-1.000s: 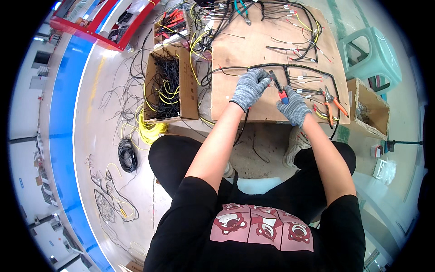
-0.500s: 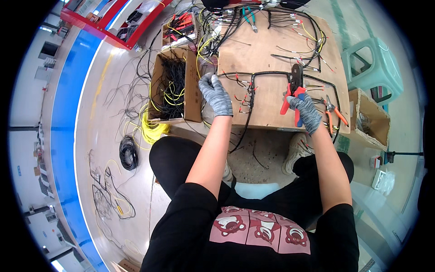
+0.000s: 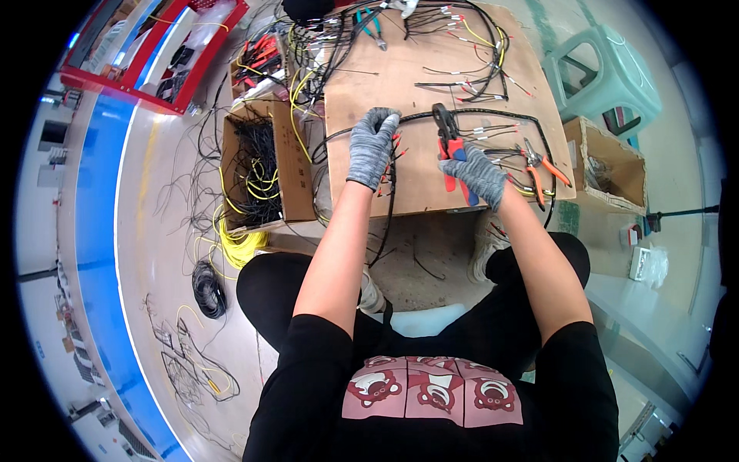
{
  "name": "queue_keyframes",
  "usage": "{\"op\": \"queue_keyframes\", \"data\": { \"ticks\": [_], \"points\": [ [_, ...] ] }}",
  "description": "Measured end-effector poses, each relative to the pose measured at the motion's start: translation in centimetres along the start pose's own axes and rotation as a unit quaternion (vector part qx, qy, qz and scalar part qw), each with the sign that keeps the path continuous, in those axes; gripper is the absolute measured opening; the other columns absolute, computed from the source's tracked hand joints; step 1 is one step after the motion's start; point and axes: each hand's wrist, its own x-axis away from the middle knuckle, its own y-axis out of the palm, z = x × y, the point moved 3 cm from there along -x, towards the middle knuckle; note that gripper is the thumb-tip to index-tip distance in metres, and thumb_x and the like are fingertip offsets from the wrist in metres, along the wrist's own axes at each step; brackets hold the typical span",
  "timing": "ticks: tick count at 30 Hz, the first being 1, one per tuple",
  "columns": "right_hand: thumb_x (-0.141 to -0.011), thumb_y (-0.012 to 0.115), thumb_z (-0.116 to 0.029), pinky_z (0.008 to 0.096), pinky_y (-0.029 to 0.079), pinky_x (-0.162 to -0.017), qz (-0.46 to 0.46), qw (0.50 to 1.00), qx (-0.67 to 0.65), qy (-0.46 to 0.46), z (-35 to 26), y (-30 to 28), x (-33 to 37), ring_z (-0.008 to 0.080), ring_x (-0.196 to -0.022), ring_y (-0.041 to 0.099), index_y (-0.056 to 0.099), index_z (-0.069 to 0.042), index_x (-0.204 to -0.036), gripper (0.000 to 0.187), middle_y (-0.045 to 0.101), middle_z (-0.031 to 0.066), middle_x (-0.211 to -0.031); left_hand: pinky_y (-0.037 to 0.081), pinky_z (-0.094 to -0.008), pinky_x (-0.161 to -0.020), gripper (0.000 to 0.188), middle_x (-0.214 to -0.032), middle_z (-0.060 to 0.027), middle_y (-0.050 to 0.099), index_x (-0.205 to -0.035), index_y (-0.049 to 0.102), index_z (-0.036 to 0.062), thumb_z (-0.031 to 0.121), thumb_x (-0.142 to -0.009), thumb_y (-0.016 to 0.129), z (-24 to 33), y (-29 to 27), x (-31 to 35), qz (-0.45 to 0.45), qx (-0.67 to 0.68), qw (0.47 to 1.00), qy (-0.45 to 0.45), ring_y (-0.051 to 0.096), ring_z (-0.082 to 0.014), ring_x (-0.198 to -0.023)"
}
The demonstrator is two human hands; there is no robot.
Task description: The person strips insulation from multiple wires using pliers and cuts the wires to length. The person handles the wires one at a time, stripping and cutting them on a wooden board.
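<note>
Right hand (image 3: pixel 479 177) is holding crimping pliers (image 3: pixel 451 145) right of the black harness branch (image 3: pixel 392 189), which is running near-to-far beside the nearer left hand (image 3: pixel 372 150), its grip impossible to tell.

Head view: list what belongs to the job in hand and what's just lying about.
In use, apparently:
red-and-blue pliers, in the right hand
black harness, by the left hand
wooden board beneath

Probably just lying about:
green stool
yellow wire coil
black cable coil
</note>
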Motion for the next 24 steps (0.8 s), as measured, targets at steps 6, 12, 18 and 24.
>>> {"op": "queue_keyframes", "data": {
  "ticks": [6, 12, 18, 24],
  "points": [
    [-0.075, 0.066, -0.034, 0.0314, 0.048, -0.071, -0.009, 1.0, -0.01, 0.005, -0.7, 0.3, 0.7, 0.0211, -0.08, 0.056, 0.04, 0.003, -0.121, 0.065, 0.058, 0.0148, -0.094, 0.045, -0.0228, -0.065, 0.013, -0.076, -0.0019, 0.062, -0.091, 0.062, 0.0007, 0.012, -0.086, 0.059, 0.6, 1.8, 0.6, -0.071, -0.109, 0.991, -0.006, 0.053, -0.0074, -0.068],
    [-0.075, 0.066, -0.032, 0.0317, 0.047, -0.068, -0.019, 1.0, 0.013, 0.001, -0.9, 0.8, 0.5, 0.0192, -0.075, 0.054, 0.045, 0.0, -0.114, 0.054, 0.057, 0.0115, -0.088, 0.045, -0.023, -0.06, 0.016, -0.071, -0.0025, 0.061, -0.089, 0.062, 0.0006, 0.015, -0.085, 0.06, 0.8, 1.8, 0.8, -0.082, -0.148, 0.985, -0.014, 0.052, -0.0074, -0.063],
    [-0.075, 0.065, -0.03, 0.0316, 0.047, -0.067, -0.033, 0.999, 0.001, 0.001, -1.4, 0.9, 0.4, 0.0187, -0.073, 0.053, 0.047, -0.001, -0.11, 0.049, 0.056, 0.0102, -0.085, 0.044, -0.0233, -0.056, 0.018, -0.067, -0.0024, 0.06, -0.088, 0.062, 0.0005, 0.018, -0.085, 0.06, -0.4, 1.7, 0.9, -0.079, -0.147, 0.986, 0.004, 0.051, -0.0072, -0.059],
    [-0.075, 0.065, -0.029, 0.0323, 0.047, -0.068, -0.017, 1.0, 0.005, 0.007, -1.5, 0.9, 0.6, 0.0196, -0.074, 0.054, 0.047, 0.0, -0.111, 0.05, 0.057, 0.0111, -0.086, 0.046, -0.0241, -0.059, 0.019, -0.071, -0.0051, 0.062, -0.09, 0.062, -0.0002, 0.018, -0.085, 0.06, -1.1, 1.7, 0.6, -0.086, -0.185, 0.979, 0.023, 0.054, -0.0086, -0.061]
  ]
}}
